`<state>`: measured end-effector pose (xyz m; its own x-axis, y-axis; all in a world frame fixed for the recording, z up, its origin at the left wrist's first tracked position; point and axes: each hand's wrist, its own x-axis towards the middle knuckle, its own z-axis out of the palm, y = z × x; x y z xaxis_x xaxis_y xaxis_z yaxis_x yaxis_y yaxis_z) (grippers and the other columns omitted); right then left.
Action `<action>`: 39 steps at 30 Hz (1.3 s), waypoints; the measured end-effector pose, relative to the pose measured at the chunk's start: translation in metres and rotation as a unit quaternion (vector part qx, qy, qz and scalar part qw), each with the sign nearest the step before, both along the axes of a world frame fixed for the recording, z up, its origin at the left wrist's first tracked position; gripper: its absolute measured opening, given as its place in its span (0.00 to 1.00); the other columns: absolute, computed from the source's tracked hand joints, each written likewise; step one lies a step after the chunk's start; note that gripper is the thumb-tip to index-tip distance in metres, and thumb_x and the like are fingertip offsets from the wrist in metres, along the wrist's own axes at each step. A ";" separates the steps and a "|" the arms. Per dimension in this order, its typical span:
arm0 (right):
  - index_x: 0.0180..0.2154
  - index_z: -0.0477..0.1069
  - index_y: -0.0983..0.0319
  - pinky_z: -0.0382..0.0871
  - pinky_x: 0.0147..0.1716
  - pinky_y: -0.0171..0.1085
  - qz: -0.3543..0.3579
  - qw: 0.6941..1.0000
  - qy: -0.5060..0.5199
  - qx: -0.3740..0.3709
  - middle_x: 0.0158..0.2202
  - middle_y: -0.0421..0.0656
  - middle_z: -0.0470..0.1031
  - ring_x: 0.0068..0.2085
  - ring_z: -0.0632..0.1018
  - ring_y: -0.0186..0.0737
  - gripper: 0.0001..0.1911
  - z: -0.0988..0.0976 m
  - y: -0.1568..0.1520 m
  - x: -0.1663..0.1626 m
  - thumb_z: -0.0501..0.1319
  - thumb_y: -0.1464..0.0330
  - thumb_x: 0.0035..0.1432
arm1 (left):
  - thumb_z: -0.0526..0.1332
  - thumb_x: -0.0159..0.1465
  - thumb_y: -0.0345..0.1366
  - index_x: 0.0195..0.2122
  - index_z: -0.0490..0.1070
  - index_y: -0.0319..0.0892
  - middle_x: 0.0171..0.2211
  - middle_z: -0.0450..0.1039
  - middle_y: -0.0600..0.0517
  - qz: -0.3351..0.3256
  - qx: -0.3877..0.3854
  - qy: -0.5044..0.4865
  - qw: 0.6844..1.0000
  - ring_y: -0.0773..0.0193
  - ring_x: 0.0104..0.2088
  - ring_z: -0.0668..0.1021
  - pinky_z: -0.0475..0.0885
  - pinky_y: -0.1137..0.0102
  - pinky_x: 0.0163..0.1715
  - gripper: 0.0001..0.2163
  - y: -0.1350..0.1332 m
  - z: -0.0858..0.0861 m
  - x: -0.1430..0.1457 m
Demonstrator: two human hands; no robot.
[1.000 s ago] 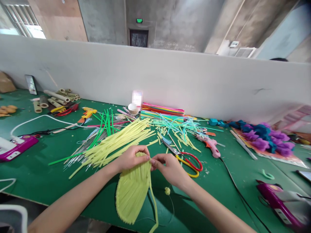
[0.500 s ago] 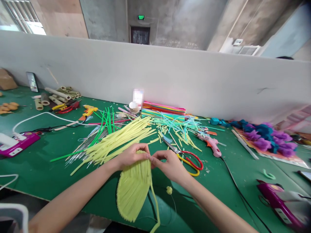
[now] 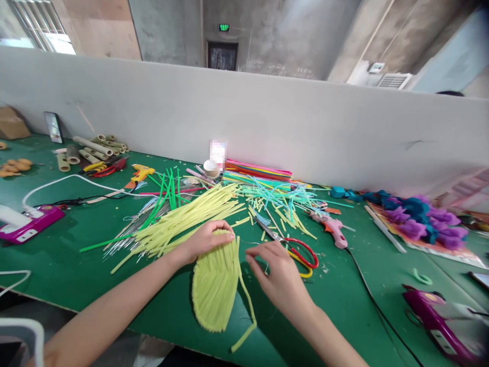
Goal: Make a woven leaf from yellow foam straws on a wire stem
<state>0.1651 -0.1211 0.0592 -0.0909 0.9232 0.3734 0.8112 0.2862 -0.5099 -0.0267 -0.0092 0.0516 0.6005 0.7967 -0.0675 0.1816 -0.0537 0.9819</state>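
My left hand (image 3: 208, 242) pinches the upper end of a yellow-green leaf-shaped piece (image 3: 216, 290) built from fuzzy pipe cleaners laid side by side. From its right edge a loose pipe cleaner (image 3: 247, 298) hangs down, bent near its lower end. My right hand (image 3: 277, 270) is a little to the right, apart from the leaf, fingers curled with thumb and forefinger close together. A thin, faint thread (image 3: 250, 242) runs between the leaf's top and this hand, and seems held in it. Scissors (image 3: 300, 252) with red and yellow handles lie just behind the right hand.
Yellow pipe cleaners (image 3: 191, 216) lie piled behind my left hand, with green ones (image 3: 170, 188) beside them. Cut pieces (image 3: 282, 199) are scattered further back. A pink glue gun (image 3: 336, 232) with its cord lies right, a yellow one (image 3: 142, 172) left. Purple power strips (image 3: 32, 224) flank the workspace.
My right hand has drawn away from the leaf's top, to the right and slightly down. The leaf has shifted slightly right and up in my left hand. The small yellow ball is out of sight.
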 end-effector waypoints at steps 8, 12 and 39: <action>0.39 0.77 0.58 0.68 0.44 0.46 0.046 0.996 0.003 -0.075 0.36 0.44 0.80 0.42 0.75 0.48 0.10 -0.025 -0.010 -0.014 0.57 0.74 0.63 | 0.69 0.54 0.45 0.36 0.75 0.41 0.28 0.75 0.54 0.010 -0.113 -0.024 0.993 0.65 0.27 0.75 0.67 0.73 0.27 0.15 -0.002 -0.006 -0.001; 0.41 0.77 0.58 0.68 0.45 0.45 0.067 0.994 0.018 -0.084 0.37 0.44 0.79 0.43 0.74 0.46 0.13 -0.026 -0.010 -0.016 0.56 0.76 0.63 | 0.67 0.55 0.47 0.33 0.72 0.42 0.22 0.70 0.58 0.043 -0.097 -0.012 0.994 0.68 0.22 0.71 0.63 0.75 0.23 0.14 -0.003 -0.009 0.001; 0.41 0.66 0.59 0.70 0.37 0.44 -0.169 0.974 0.107 0.106 0.38 0.47 0.70 0.39 0.73 0.46 0.07 -0.028 -0.005 0.012 0.57 0.63 0.64 | 0.68 0.55 0.43 0.34 0.71 0.43 0.28 0.71 0.57 0.231 -0.068 -0.186 0.952 0.66 0.28 0.74 0.68 0.74 0.29 0.12 0.015 0.000 -0.009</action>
